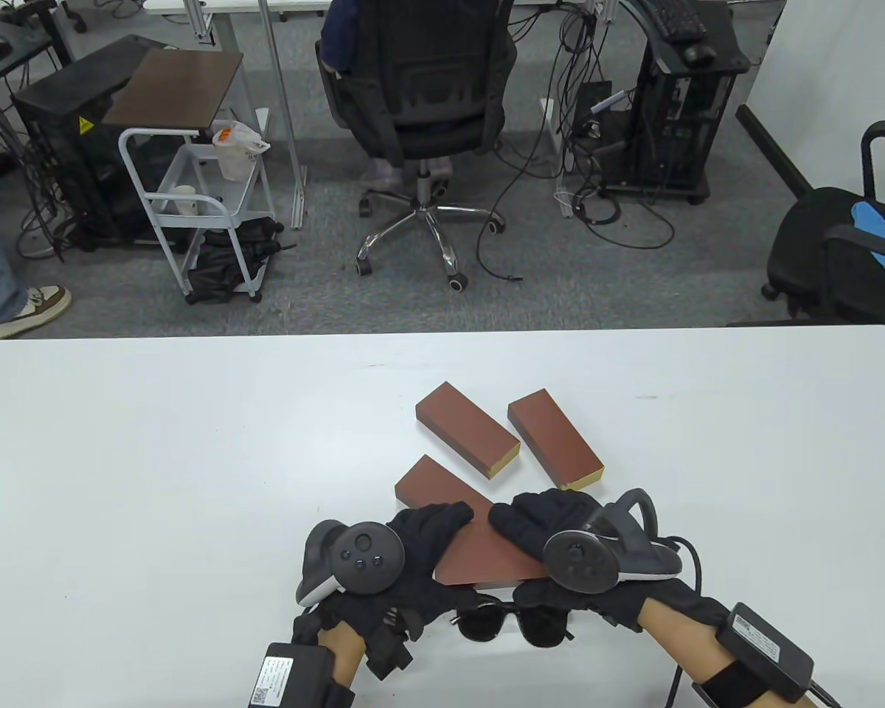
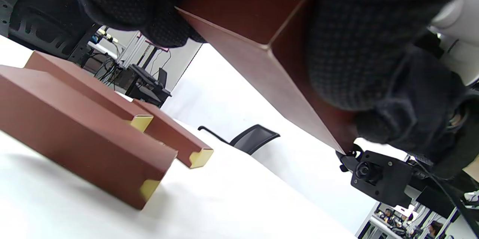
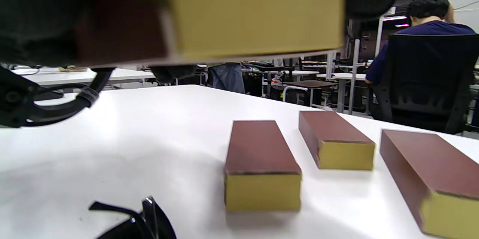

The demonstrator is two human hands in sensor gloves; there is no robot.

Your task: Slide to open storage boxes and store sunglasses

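Observation:
Both hands hold one brown storage box (image 1: 487,554) lifted above the table near its front edge. My left hand (image 1: 431,527) grips its left side and my right hand (image 1: 527,520) grips its right end. In the right wrist view the box's yellow drawer end (image 3: 243,11) fills the top. The left wrist view shows the box's brown corner (image 2: 254,18) between both gloves. Black sunglasses (image 1: 512,623) lie on the table under my wrists, and their edge (image 3: 138,224) shows in the right wrist view.
Three more brown boxes with yellow ends lie on the white table (image 1: 155,457): one (image 1: 431,483) partly under the held box, one (image 1: 468,431) behind it, one (image 1: 555,439) to the right. An office chair (image 1: 420,96) and a cart (image 1: 192,199) stand beyond the far edge.

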